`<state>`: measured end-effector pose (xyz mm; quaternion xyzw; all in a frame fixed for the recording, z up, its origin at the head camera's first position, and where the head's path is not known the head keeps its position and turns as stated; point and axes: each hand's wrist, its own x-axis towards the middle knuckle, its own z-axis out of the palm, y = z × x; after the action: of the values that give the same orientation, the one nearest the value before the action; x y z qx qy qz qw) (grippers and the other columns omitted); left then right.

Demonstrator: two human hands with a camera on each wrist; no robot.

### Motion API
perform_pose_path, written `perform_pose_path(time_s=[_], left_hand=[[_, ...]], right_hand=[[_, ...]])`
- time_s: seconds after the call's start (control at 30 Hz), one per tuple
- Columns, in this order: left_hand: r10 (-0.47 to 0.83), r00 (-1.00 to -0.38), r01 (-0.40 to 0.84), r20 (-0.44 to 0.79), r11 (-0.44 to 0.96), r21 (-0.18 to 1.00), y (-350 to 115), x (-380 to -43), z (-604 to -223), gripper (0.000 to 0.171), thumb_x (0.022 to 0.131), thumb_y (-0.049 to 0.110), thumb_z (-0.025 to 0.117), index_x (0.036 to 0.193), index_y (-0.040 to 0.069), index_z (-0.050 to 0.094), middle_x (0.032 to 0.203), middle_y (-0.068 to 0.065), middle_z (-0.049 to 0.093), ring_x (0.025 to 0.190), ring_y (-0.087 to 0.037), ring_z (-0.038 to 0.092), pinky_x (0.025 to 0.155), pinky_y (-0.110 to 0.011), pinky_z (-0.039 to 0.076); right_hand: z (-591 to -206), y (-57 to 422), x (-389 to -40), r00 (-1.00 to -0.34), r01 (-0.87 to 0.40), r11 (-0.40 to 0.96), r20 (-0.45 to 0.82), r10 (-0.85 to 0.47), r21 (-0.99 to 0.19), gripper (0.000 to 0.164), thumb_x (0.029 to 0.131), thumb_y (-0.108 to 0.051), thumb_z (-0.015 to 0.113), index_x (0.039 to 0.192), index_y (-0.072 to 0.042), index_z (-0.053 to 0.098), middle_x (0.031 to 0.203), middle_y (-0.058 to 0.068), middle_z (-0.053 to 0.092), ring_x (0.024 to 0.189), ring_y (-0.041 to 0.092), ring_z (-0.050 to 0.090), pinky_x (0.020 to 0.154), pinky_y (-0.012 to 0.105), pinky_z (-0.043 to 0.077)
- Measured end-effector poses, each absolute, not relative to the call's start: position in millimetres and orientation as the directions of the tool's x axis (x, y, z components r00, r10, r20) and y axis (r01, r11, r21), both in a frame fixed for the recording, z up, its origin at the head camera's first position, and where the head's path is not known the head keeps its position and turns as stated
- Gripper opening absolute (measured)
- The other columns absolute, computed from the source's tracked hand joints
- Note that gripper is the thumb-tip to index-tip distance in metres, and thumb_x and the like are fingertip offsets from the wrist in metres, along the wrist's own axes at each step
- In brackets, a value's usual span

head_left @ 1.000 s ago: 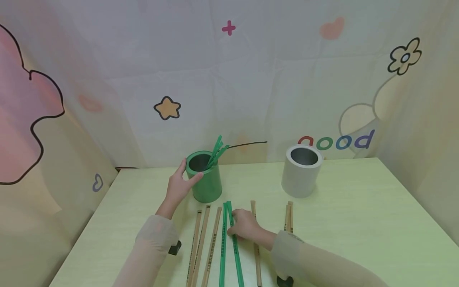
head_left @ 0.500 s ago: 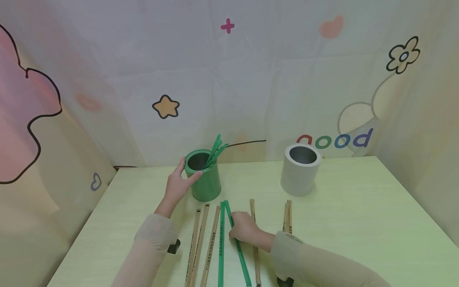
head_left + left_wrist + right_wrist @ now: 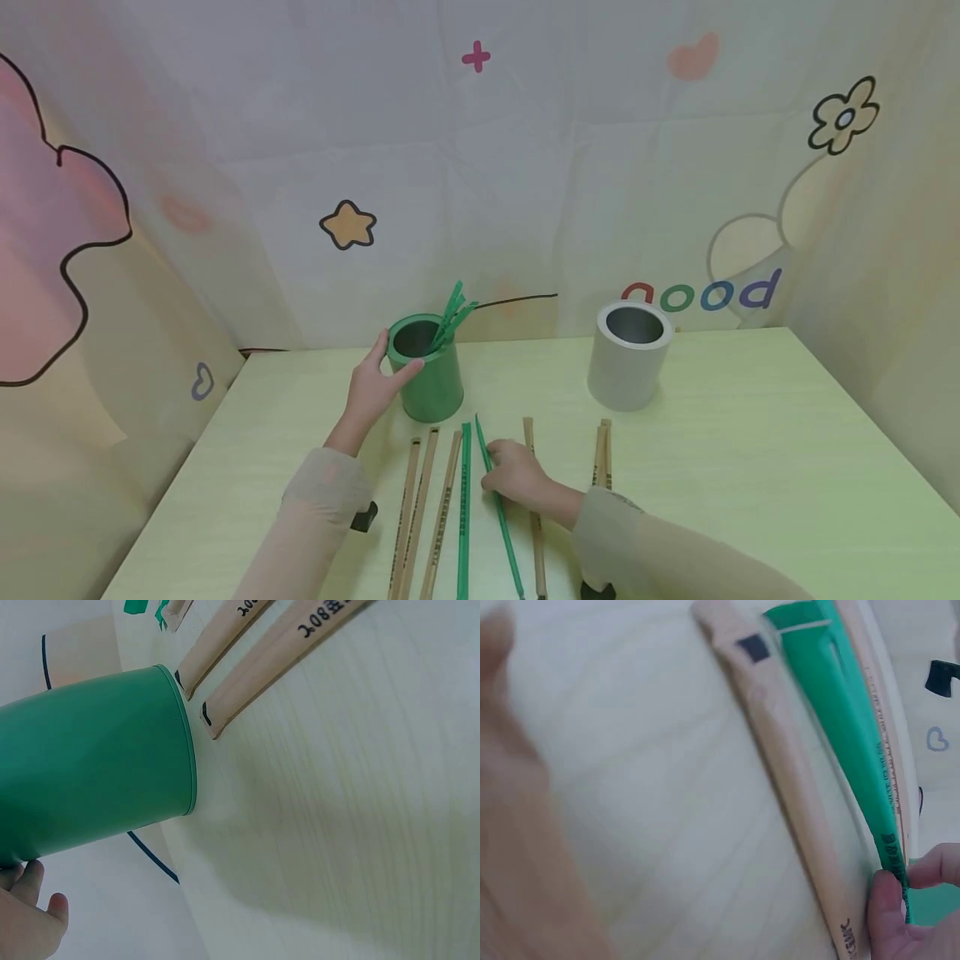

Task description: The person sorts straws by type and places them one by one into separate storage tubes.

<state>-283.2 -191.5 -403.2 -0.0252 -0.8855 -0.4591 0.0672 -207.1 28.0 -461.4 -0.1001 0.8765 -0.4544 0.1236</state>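
My left hand [image 3: 372,387] holds the green cup [image 3: 435,387] at its rim, thumb on the near side and fingers on the far left. Several green wrapped straws [image 3: 452,318] lean inside it toward the right. With thumb and finger, my right hand [image 3: 517,473] pinches a slim green wrapped straw [image 3: 507,533], seen edge-on in the head view. The right wrist view shows the pinch around the printed green wrapper [image 3: 866,757]. Just left of it, a second green wrapped straw [image 3: 464,508] lies on the table.
Brown wrapped straws [image 3: 443,517] lie left of the green ones. A single brown straw [image 3: 537,550] lies under my right wrist, and others [image 3: 602,458] are partly hidden by the sleeve. A white cup [image 3: 628,375] stands at the back right, before a printed cloth [image 3: 525,208].
My right hand has closed on the green straw; the straw's near end has swung right, and it has turned edge-on, apart from its neighbour. My left hand stays on the cup.
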Motion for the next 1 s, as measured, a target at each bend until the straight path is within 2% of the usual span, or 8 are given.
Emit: perform_pose_path(time_s=[0.07, 0.17, 0.27, 0.47, 0.6, 0.83, 1.0], left_hand=[[-0.019, -0.99, 0.106, 0.143, 0.578, 0.809, -192, -283, -403, 0.093, 0.074, 0.06, 0.057, 0.143, 0.017, 0.012, 0.148, -0.003, 0.017, 0.135, -0.022, 0.017, 0.107, -0.043, 0.024], [-0.02, -0.99, 0.103, 0.141, 0.58, 0.808, -192, -283, -404, 0.093, 0.074, 0.06, 0.056, 0.143, 0.018, 0.012, 0.148, -0.003, 0.017, 0.135, -0.022, 0.017, 0.107, -0.044, 0.024], [-0.021, -0.99, 0.103, 0.142, 0.58, 0.808, -193, -284, -403, 0.093, 0.074, 0.06, 0.056, 0.143, 0.018, 0.012, 0.148, -0.003, 0.017, 0.135, -0.023, 0.017, 0.107, -0.044, 0.024], [-0.019, -0.99, 0.101, 0.138, 0.587, 0.803, -193, -285, -403, 0.094, 0.073, 0.061, 0.056, 0.143, 0.017, 0.011, 0.148, -0.003, 0.017, 0.135, -0.023, 0.018, 0.106, -0.044, 0.025], [-0.019, -0.991, 0.099, 0.136, 0.585, 0.805, -193, -284, -402, 0.093, 0.073, 0.061, 0.056, 0.143, 0.019, 0.011, 0.148, -0.003, 0.016, 0.135, -0.023, 0.018, 0.106, -0.044, 0.025], [-0.013, -0.991, 0.102, 0.134, 0.574, 0.812, -192, -282, -402, 0.092, 0.074, 0.06, 0.056, 0.143, 0.02, 0.01, 0.148, -0.003, 0.016, 0.135, -0.024, 0.017, 0.106, -0.045, 0.025], [-0.012, -0.99, 0.106, 0.138, 0.579, 0.808, -192, -282, -403, 0.092, 0.074, 0.06, 0.056, 0.143, 0.02, 0.01, 0.148, -0.003, 0.016, 0.135, -0.024, 0.017, 0.106, -0.044, 0.024]], right_hand=[[-462, 31, -207, -0.949, -0.027, 0.519, -0.142, -0.283, -0.854, 0.053, 0.068, 0.003, 0.059, 0.118, 0.013, 0.045, 0.105, 0.025, 0.057, 0.05, 0.012, 0.05, 0.042, 0.021, 0.043], [-457, 34, -208, -0.947, 0.038, 0.461, -0.179, -0.267, -0.887, 0.047, 0.07, 0.003, 0.057, 0.116, 0.01, 0.048, 0.086, 0.019, 0.06, 0.048, 0.011, 0.051, 0.043, 0.022, 0.045], [-446, 37, -210, -0.946, 0.096, 0.405, -0.21, -0.246, -0.909, 0.04, 0.072, 0.003, 0.055, 0.112, 0.006, 0.05, 0.069, 0.009, 0.055, 0.048, 0.011, 0.051, 0.046, 0.025, 0.049], [-410, 42, -216, -0.946, 0.153, 0.21, -0.205, -0.25, -0.966, 0.032, 0.076, 0.008, 0.051, 0.108, 0.005, 0.05, 0.068, 0.006, 0.051, 0.053, 0.014, 0.053, 0.055, 0.032, 0.053], [-383, 45, -222, -0.958, 0.106, 0.1, -0.128, -0.258, -0.989, 0.026, 0.077, 0.009, 0.052, 0.103, 0.005, 0.05, 0.07, 0.004, 0.049, 0.055, 0.014, 0.055, 0.059, 0.032, 0.054], [-338, 49, -234, -0.973, -0.074, -0.037, 0.08, -0.217, -0.997, 0.016, 0.078, 0.009, 0.053, 0.093, 0.007, 0.048, 0.073, 0.001, 0.05, 0.062, 0.01, 0.058, 0.066, 0.031, 0.054], [-317, 53, -242, -0.969, -0.18, -0.125, 0.198, -0.151, -0.976, 0.011, 0.079, 0.008, 0.053, 0.088, 0.003, 0.048, 0.071, -0.001, 0.053, 0.064, 0.009, 0.059, 0.067, 0.027, 0.054]])
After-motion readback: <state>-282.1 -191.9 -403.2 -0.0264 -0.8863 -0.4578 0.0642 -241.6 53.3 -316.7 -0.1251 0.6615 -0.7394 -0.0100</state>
